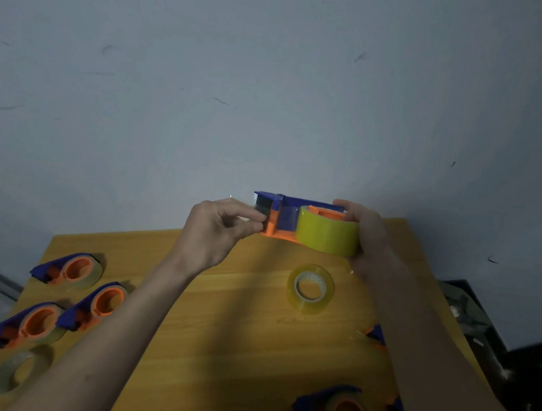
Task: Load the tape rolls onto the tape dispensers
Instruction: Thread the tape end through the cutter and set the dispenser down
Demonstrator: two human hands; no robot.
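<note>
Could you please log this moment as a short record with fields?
held item: blue and orange tape dispenser with a yellow tape roll on it, raised above the wooden table
right hand: grips the roll end
left hand: pinches the tape at the cutter end
loaded dispensers on table: three at left, one near front
loose rolls: one centre, one front left

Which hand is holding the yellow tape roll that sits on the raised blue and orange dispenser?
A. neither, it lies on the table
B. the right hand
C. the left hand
B: the right hand wraps round the yellow tape roll on the dispenser, while the left hand pinches the tape end at the dispenser's front.
</note>
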